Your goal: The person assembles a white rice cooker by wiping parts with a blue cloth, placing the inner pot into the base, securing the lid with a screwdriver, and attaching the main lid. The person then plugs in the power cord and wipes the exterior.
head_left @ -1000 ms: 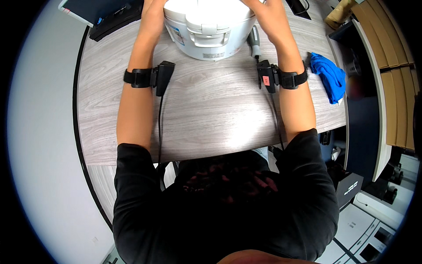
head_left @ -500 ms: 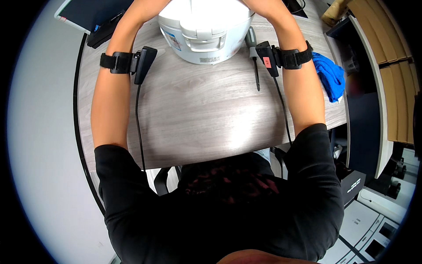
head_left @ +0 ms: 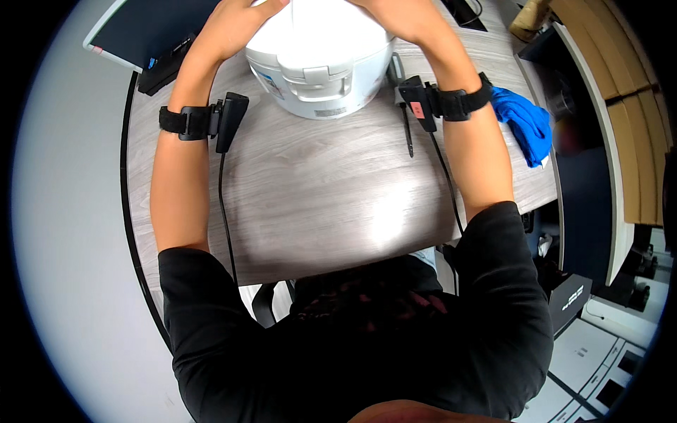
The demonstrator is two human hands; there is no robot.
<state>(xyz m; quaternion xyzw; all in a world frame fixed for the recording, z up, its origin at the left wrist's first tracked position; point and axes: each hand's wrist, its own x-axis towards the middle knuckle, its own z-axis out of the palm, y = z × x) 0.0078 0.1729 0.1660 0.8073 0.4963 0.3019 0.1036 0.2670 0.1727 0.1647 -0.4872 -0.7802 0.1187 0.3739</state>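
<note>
A white rice cooker (head_left: pixel 317 92) stands at the far middle of the table, its lid latch and front handle facing me. Against its left side lies my left hand (head_left: pixel 241 27), the thumb stretched over the lid and apart from the fingers, whose tips the upper edge cuts off. On the lid's right side rests my right hand (head_left: pixel 403 20); its fingers run out of view, so their shape is hidden. A grey-handled screwdriver (head_left: pixel 407 130) lies just right of the cooker, pointing toward me, partly covered by the black device on my right wrist.
A dark screen (head_left: pixel 134 32) and a black box-like object (head_left: pixel 166 70) stand at the far left. A crumpled blue cloth (head_left: pixel 523 123) lies right of my right forearm. Shelving with cardboard boxes (head_left: pixel 624 63) borders the right side. Black cables (head_left: pixel 224 204) run from both wrist devices.
Both hands have come slightly nearer to me, so more of each shows, including the left thumb on the lid. The view has shifted a little; cooker and screwdriver appear lower.
</note>
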